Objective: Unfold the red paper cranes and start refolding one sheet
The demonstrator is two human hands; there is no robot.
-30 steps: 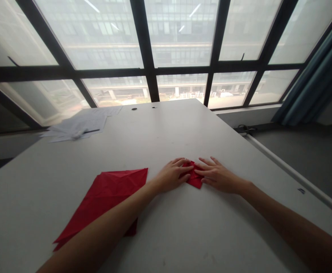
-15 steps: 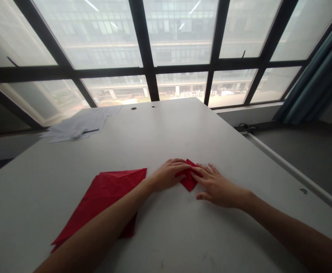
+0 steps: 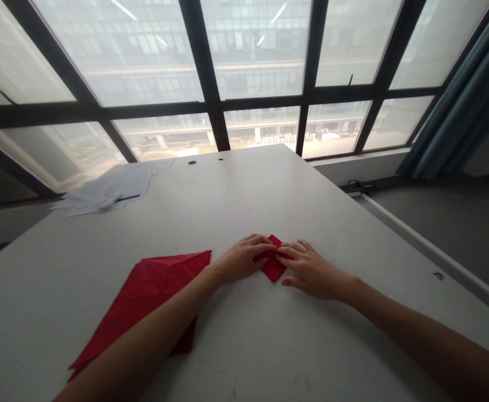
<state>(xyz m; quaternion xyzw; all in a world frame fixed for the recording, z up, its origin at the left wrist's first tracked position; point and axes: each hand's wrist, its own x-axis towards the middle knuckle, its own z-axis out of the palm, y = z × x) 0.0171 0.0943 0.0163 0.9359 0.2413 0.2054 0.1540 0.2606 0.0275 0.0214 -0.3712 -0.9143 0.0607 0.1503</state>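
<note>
While both forearms reach forward over the counter [image 3: 244, 346], the folded red paper [image 3: 274, 272] lies flat between the hands. The left hand [image 3: 243, 259] covers its left corner with fingers and thumb; whether it pinches a layer cannot be told. The right hand [image 3: 311, 272] is open, its fingertips on the right half and its thumb spread nearer the wearer. The fingertips converge over the middle; contact between the hands is unclear. This opposed placement probably keeps the layers flat and prevents sliding. The larger red paper [image 3: 144, 290] lies left of the left hand, partly beneath that forearm, apparently kept outside the working area.

Of the small piece, the far and near corners project between the hands. The counter surface gives the right hand room outward to the side edge, and both hands room forward; leftward travel is limited by the larger paper.
</note>
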